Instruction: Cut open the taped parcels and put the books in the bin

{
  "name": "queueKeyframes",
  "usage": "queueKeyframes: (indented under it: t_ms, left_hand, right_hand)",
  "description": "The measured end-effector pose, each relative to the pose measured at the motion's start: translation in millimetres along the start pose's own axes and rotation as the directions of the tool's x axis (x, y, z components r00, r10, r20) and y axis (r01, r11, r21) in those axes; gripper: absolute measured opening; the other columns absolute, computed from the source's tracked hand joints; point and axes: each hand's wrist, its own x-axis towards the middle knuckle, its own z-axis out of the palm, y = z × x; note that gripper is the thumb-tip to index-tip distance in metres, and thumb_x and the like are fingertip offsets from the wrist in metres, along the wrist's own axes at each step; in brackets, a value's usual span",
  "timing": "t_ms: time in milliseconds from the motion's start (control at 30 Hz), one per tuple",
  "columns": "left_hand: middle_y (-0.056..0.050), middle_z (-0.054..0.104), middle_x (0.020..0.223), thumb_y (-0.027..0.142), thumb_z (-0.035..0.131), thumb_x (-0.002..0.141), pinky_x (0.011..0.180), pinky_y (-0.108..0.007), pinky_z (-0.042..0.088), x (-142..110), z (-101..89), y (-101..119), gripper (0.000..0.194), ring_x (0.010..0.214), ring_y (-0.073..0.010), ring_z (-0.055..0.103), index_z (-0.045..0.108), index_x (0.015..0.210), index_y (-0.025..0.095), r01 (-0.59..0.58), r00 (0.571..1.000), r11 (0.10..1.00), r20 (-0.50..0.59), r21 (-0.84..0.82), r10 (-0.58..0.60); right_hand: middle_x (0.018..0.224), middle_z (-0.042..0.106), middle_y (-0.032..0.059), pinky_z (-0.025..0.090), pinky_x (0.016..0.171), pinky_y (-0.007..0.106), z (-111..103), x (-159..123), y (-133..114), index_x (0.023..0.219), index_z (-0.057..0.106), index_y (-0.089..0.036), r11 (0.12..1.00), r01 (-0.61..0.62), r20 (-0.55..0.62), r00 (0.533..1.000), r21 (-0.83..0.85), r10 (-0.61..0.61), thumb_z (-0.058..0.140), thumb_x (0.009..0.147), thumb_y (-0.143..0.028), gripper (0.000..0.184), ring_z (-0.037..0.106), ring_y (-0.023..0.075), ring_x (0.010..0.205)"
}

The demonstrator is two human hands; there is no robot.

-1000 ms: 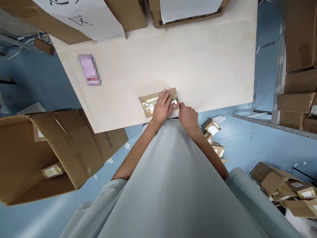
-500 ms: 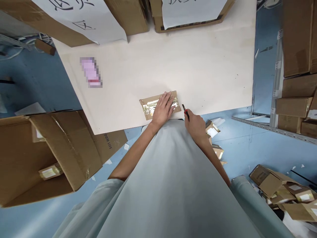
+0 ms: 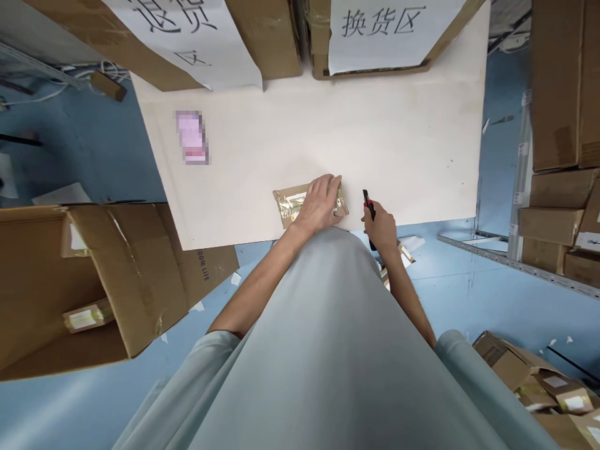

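A small cardboard box (image 3: 289,199) wrapped in shiny tape lies near the front edge of the white table (image 3: 398,137). My left hand (image 3: 321,203) grips it from above over its right half, fingers at the far side and thumb towards the near side, hiding part of the box. To the right, my right hand (image 3: 382,228) is closed round a red and black utility knife (image 3: 368,203). The knife's tip points away from me, and it is apart from the box.
Two large cartons with handwritten paper signs, a left one (image 3: 276,37) and a right one (image 3: 321,47), stand at the back. A blurred pink item (image 3: 192,137) lies at left. An open carton (image 3: 135,275) sits lower left; small boxes (image 3: 557,381) are piled lower right, beneath a shelf (image 3: 515,250).
My left hand has gone from lying flat on the box to gripping across it. My right hand has shifted right with the knife, away from the box. The view has moved slightly.
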Motion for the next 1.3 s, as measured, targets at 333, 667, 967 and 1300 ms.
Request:
queueKeyframes:
  t_ms: [333, 667, 967, 1300]
  left_hand:
    - [-0.022, 0.037, 0.172, 0.033, 0.088, 0.082, 0.128, -0.067, 0.047, -49, -77.2, -7, 0.135, 0.157, -0.0465, 0.044, 0.000, 0.184, 0.029, 0.052, 0.993, 0.999, -0.109, -0.010, -0.053]
    - [-0.028, 0.017, 0.186, 0.069, 0.094, 0.081, 0.135, -0.082, 0.023, -68, -73.5, -29, 0.137, 0.174, -0.0565, 0.013, 0.014, 0.183, 0.027, 0.168, 0.982, 0.983, -0.100, 0.069, -0.160]
    - [-0.026, 0.013, 0.190, 0.079, 0.064, 0.102, 0.144, -0.073, 0.005, 2, -27.2, 10, 0.117, 0.178, -0.0466, 0.005, 0.013, 0.184, 0.013, 0.026, 0.996, 0.999, -0.080, 0.026, -0.024]
    - [-0.017, 0.022, 0.190, 0.054, 0.033, 0.118, 0.146, -0.067, 0.004, 1, -20.8, -4, 0.075, 0.179, -0.0374, 0.012, 0.026, 0.182, 0.015, 0.070, 0.987, 0.997, -0.141, -0.034, -0.074]
  right_hand:
    - [0.109, 0.086, 0.0096, 0.061, 0.080, 0.034, -28, 6, 0, 0.140, 0.066, -0.019, 0.968, 0.109, -0.174, 0.982, 0.225, -0.070, 0.037, 0.116, -0.057, 0.054, 0.075, 0.0182, 0.060]
    - [0.112, 0.087, 0.0083, 0.062, 0.083, 0.032, -9, 17, -22, 0.146, 0.063, -0.020, 0.974, 0.152, 0.008, 0.988, 0.167, -0.156, 0.041, 0.116, -0.048, 0.046, 0.079, 0.0199, 0.072]
    - [0.120, 0.086, 0.0083, 0.061, 0.091, 0.034, -20, 13, -37, 0.153, 0.060, -0.021, 0.980, 0.174, 0.019, 0.984, 0.094, -0.176, 0.039, 0.118, -0.043, 0.047, 0.082, 0.0228, 0.085]
    - [0.128, 0.078, 0.0130, 0.056, 0.094, 0.034, -29, -12, -61, 0.151, 0.063, -0.020, 0.951, 0.308, 0.091, 0.948, -0.039, -0.304, 0.034, 0.116, -0.033, 0.048, 0.076, 0.0275, 0.107]
